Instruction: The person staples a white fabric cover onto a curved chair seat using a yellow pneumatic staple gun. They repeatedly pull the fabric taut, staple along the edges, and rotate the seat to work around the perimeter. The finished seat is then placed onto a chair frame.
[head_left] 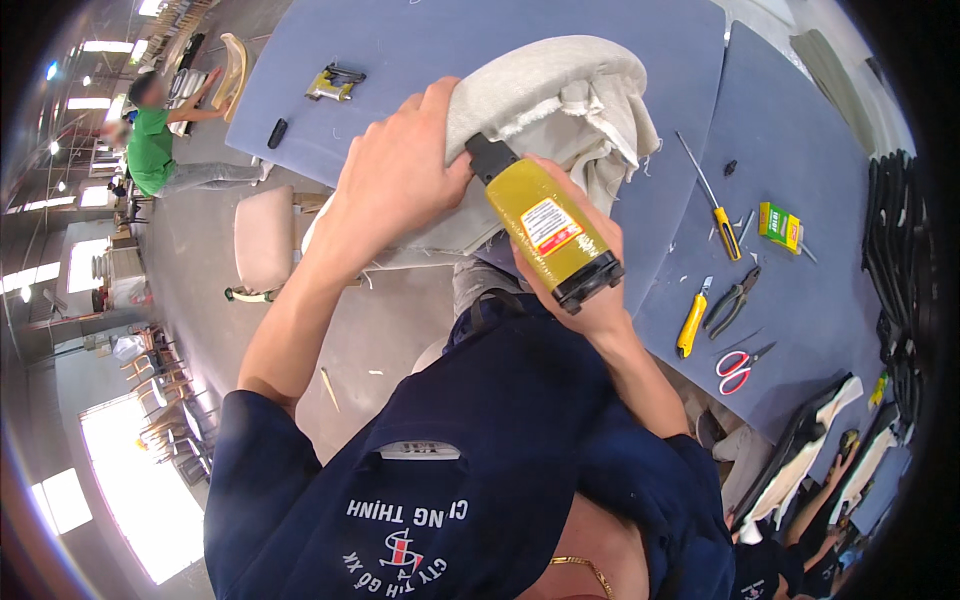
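Observation:
My left hand (400, 175) is closed on the edge of a curved part covered in light grey fabric (545, 75), with raw, frayed cloth bunched on its inner side. My right hand (605, 230) wraps round a yellow-green staple gun (535, 205) with a black nose and a black end cap. The nose touches or nearly touches the fabric beside my left thumb; the exact contact is hidden. Most of the right fingers are behind the gun's body. The covered part rests over the near edge of the blue-grey table (430, 40).
On the table's right lie a screwdriver (724, 225), a green-yellow box (780, 227), pliers (735, 300), a yellow utility knife (692, 322) and red-handled scissors (735, 372). A second staple gun (335, 82) lies far left. A beige padded chair (265, 240) stands left; a person in green (150, 150) works beyond.

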